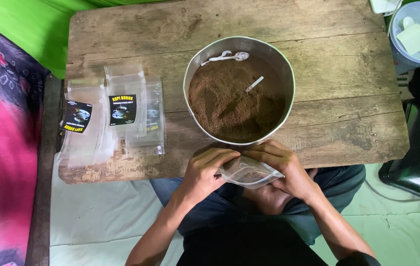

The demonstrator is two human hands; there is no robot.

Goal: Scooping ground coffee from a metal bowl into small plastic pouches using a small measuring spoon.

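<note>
Clear plastic pouches [116,116] stacked on the wooden table's left part, two showing black rectangular labels [122,109]; another clear pouch [249,172] at the near table edge, holding brown powder.

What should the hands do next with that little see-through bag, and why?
Probably pinch along the top of the small clear plastic pouch to seal it. The left hand and right hand both grip its upper edge, some brown powder seems to be inside already, and the spoon lies in the round metal pan.
</note>
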